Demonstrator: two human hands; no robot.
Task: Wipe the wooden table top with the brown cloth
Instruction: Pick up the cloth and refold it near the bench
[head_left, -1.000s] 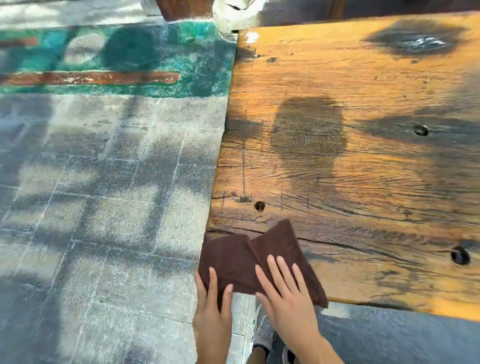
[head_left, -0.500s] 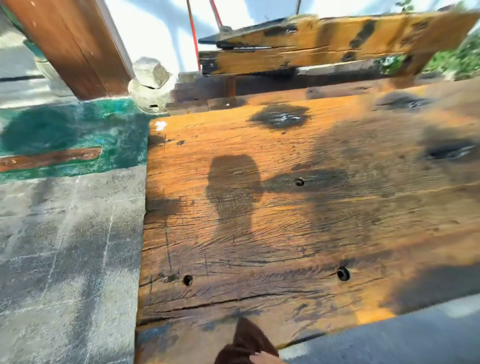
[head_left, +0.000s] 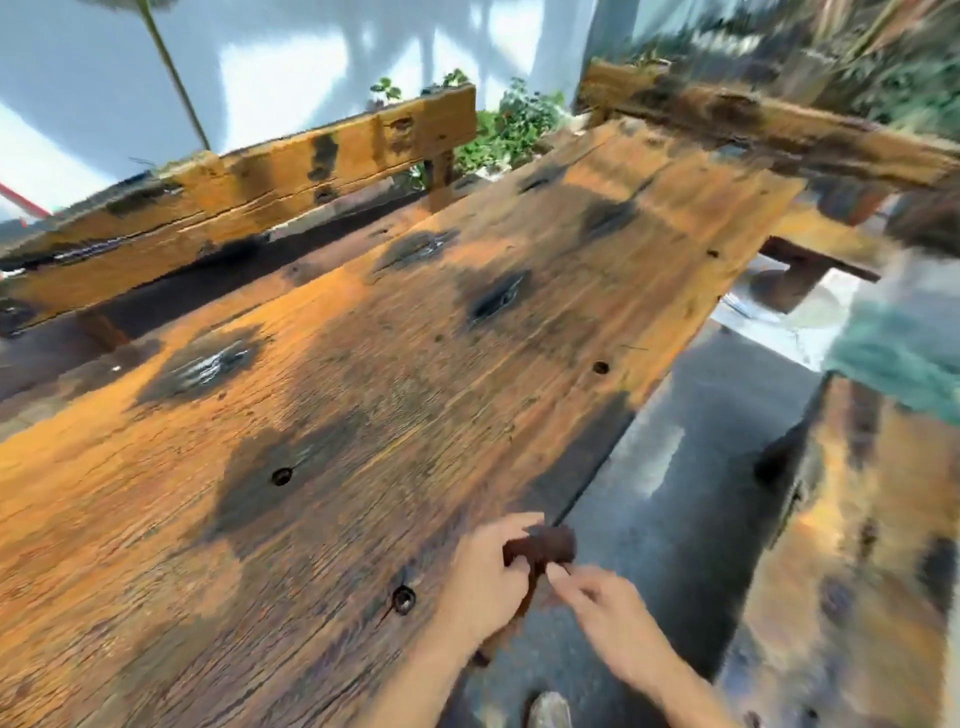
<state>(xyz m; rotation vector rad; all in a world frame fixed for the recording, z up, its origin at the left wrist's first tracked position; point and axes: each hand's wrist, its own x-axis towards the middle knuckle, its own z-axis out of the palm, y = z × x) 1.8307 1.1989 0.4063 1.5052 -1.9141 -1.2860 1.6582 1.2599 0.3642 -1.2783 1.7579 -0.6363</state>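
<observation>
The wooden table top (head_left: 395, 364) is a wide orange-brown slab with dark stains and bolt holes, filling most of the view. At its near right edge my left hand (head_left: 483, 577) grips the brown cloth (head_left: 543, 545), which is bunched up and hangs down below my fingers. My right hand (head_left: 605, 621) is just right of it, over the floor, with fingertips pinched at the hanging part of the cloth. The image is blurred by motion.
A wooden bench back (head_left: 249, 176) runs along the far side of the table. Another wooden bench (head_left: 857, 530) stands at the right across a grey floor gap (head_left: 675, 499). Plants (head_left: 509, 124) and a white wall lie beyond. My shoe (head_left: 548, 712) shows below.
The view swung from the table's left corner to the right along the table. The cloth, flat under both palms a second ago, is now lifted and bunched in my hands.
</observation>
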